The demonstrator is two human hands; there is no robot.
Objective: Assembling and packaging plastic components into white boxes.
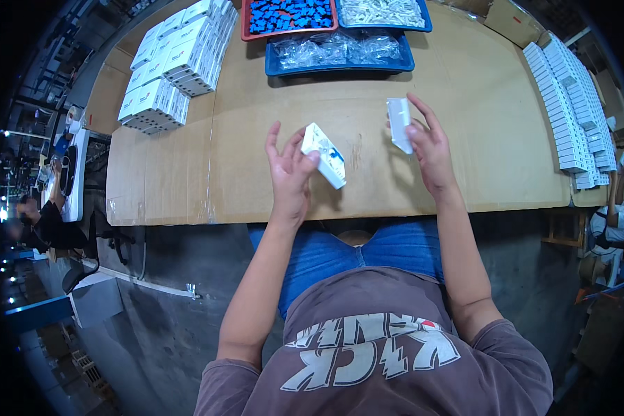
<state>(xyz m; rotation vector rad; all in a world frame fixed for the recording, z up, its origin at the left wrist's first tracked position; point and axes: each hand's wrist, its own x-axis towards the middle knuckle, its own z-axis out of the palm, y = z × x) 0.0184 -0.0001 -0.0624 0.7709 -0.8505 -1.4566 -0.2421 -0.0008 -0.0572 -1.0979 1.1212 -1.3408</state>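
Note:
Above the cardboard-covered table, my left hand (291, 172) grips a small white box (328, 158) by its near side, thumb on top. Blue and grey markings or parts show on the box's upper face; I cannot tell which. My right hand (430, 149) is closed with thumb and fingers on a thin white rectangular piece (399, 123), held upright and slightly tilted. It looks like a box half or lid. The two pieces are apart, with a stretch of table between them.
Stacked white boxes (166, 62) stand at the far left, and tall rows of white boxes (561, 107) at the right. At the back sit a red tray (290, 32) of blue parts, a blue tray (428, 26) of white parts and another blue tray (340, 71) with clear plastic bags.

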